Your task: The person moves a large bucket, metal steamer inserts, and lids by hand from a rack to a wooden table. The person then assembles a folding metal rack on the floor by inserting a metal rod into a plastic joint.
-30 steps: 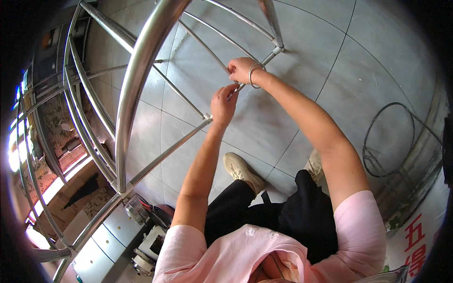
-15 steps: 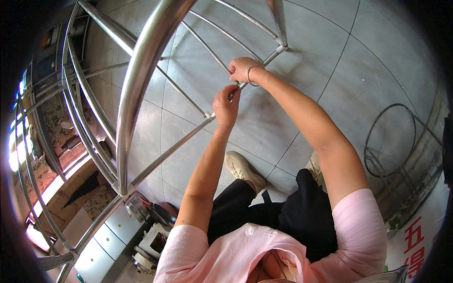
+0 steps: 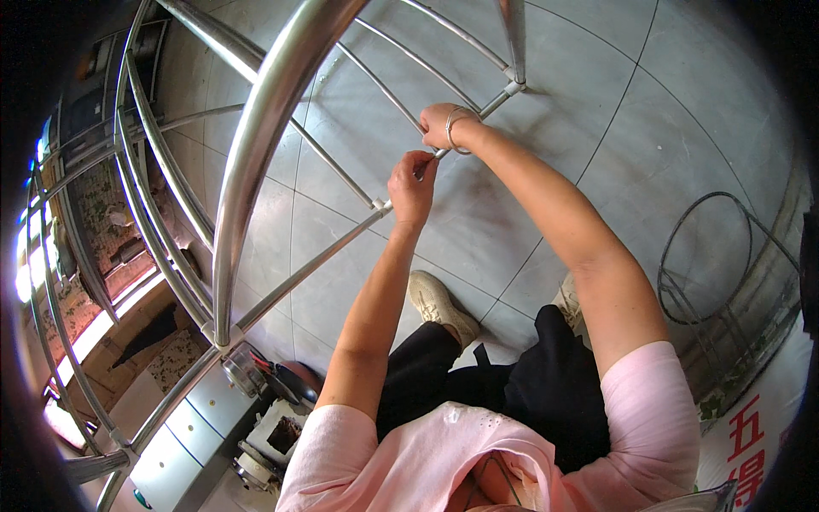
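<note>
A silvery metal tube rack made of joined rails fills the left and upper part of the head view. Its low rail (image 3: 316, 263) runs diagonally past both of my hands, with thin rods meeting it at pale joints. My left hand (image 3: 411, 189) is closed at this rail, thumb and fingers bent together around it. Just beyond it, my right hand (image 3: 444, 127), with a bracelet (image 3: 455, 130) at the wrist, is closed where a thin rod (image 3: 380, 85) meets the rail. Fingers hide the exact spot between them.
A thick upright tube (image 3: 264, 145) curves close by on the left. A dark cable loop (image 3: 706, 256) lies at the right on the grey tiled floor (image 3: 546, 128). White drawers (image 3: 192, 427) and small machine parts (image 3: 256, 465) stand at the lower left. A white printed sack (image 3: 768, 427) is lower right.
The rack appears shifted slightly to the right in view. My left hand has lifted a little and its fingertips have come slightly apart from the right hand's, which stays at the rail.
</note>
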`<state>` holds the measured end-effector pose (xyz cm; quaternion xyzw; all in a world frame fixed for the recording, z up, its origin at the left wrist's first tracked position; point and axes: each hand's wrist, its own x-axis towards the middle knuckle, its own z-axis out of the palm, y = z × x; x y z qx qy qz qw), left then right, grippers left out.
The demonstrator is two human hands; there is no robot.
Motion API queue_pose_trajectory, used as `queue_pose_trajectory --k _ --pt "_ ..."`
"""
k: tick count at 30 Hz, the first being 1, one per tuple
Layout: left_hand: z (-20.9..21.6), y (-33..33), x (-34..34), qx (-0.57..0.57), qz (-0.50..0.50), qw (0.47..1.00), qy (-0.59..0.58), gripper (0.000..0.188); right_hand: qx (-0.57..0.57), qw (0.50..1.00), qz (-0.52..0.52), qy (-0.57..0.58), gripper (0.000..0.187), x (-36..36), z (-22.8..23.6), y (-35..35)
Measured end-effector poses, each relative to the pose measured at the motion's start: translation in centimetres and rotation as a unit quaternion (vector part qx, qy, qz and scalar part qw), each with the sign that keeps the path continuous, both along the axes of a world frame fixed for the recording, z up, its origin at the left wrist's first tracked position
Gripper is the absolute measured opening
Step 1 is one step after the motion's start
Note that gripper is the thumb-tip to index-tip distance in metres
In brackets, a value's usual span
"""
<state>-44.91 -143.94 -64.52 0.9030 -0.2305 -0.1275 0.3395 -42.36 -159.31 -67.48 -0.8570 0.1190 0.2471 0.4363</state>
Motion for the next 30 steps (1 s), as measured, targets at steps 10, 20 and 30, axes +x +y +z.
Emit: queue_pose_trajectory --k 10,20,30 --pt "-1.4 -0.2 5.1 -0.137 0.05 0.93 0.338 0.032 -0.051 0.998 0.034 0.014 0.022 -1.3 2.3 0.6" --pt "0.6 -4.9 11.0 -0.141 0.159 0.888 0.408 0.031 0.082 0.993 -0.05 -0.061 0.021 -2.6 2.0 -0.6" --pt "-0.1 -3.9 10.4 -0.147 0.186 0.899 0.369 0.022 0.068 0.994 -0.035 -0.076 0.018 -3.1 3.4 -0.3"
